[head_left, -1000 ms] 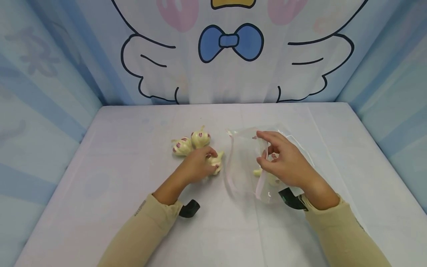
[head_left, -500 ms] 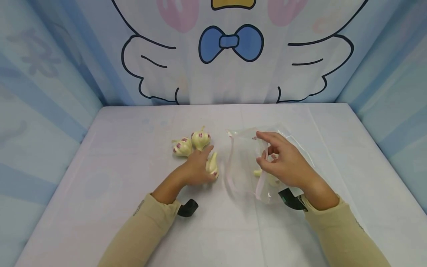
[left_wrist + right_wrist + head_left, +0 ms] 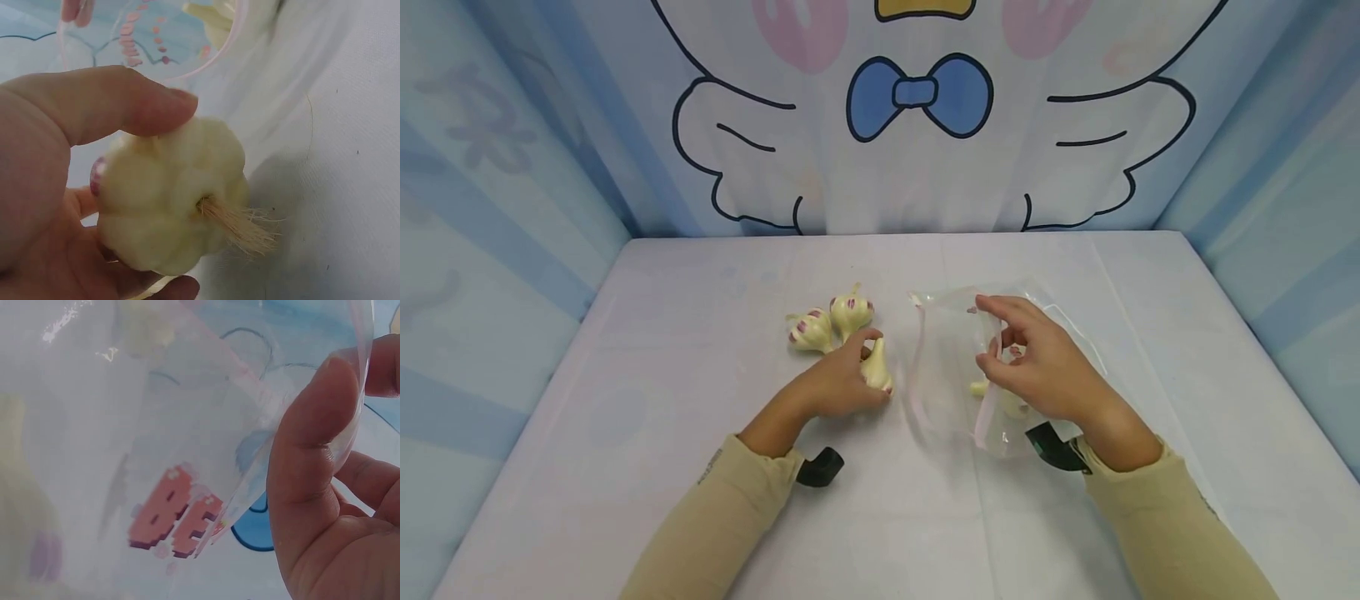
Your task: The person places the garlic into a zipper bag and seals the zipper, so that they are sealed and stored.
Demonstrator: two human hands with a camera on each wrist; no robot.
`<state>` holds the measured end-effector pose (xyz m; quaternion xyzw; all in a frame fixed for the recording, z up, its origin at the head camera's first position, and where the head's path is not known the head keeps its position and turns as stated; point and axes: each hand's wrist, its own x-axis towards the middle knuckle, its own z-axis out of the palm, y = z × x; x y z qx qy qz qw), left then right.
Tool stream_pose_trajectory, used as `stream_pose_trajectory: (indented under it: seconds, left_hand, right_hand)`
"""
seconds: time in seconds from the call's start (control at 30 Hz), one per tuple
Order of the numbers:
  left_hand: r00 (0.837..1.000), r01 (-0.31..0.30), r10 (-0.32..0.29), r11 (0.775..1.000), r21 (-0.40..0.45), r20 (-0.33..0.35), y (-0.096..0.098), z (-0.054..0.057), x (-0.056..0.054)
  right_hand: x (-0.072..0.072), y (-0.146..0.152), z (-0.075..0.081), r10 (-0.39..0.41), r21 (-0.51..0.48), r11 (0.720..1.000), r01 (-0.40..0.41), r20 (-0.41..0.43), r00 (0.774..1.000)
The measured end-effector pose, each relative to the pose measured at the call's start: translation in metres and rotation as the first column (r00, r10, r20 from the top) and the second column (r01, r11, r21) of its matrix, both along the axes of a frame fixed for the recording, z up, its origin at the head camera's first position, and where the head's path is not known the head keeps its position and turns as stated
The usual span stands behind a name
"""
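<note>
In the head view my left hand [image 3: 835,383] holds a pale garlic bulb [image 3: 877,367] between thumb and fingers, its stem pointing up and away. The left wrist view shows the bulb's root tuft [image 3: 240,226] facing the camera, with the thumb laid over one side. My right hand [image 3: 1041,358] pinches the pink-edged mouth of a clear plastic bag [image 3: 946,358] and keeps it raised. Inside the bag lies garlic [image 3: 1015,407], seen blurred through the film. Pink printed letters [image 3: 165,506] show on the bag in the right wrist view.
Two more garlic bulbs, one at the left [image 3: 811,331] and one farther back [image 3: 852,312], lie just beyond my left hand. A white cloth covers the table [image 3: 880,517]. Patterned curtains [image 3: 917,183] stand along the back and both sides.
My left hand has loosened and closed again around the garlic bulb, which has shifted slightly left and turned, its stem now pointing away. The right hand and bag have stayed put.
</note>
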<state>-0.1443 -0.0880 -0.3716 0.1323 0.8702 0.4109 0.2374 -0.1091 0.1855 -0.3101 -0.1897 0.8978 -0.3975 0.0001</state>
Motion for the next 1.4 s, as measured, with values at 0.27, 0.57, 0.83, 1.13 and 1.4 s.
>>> stream_pose_trajectory:
  seconds: [0.27,0.57,0.83,1.13,1.4]
  left_hand:
    - [0.997,-0.077,0.077,0.992,0.099,0.001,0.003,0.002,-0.001]
    - [0.992,-0.12,0.124,0.982,0.145,-0.021,0.003,0.006,0.003]
    - [0.982,-0.078,0.097,0.989,0.124,-0.161,-0.001,0.011,0.006]
    - [0.974,-0.12,0.132,0.99,0.074,-0.183,-0.005,0.022,0.011]
    - [0.971,-0.115,0.132,0.989,0.096,-0.197,-0.008,0.026,0.013]
  right_hand:
    - [0.0,0.0,0.0,0.002,0.006,1.0,-0.002,-0.001,1.0]
    - [-0.001,-0.001,0.0,0.006,0.004,1.0,-0.006,0.002,1.0]
    - [-0.001,0.0,0.0,0.002,0.005,1.0,-0.002,0.006,1.0]
    - [-0.001,-0.001,0.001,-0.006,0.011,1.0,0.006,0.006,1.0]
    - [-0.001,-0.001,0.002,0.0,0.001,1.0,0.0,-0.001,1.0]
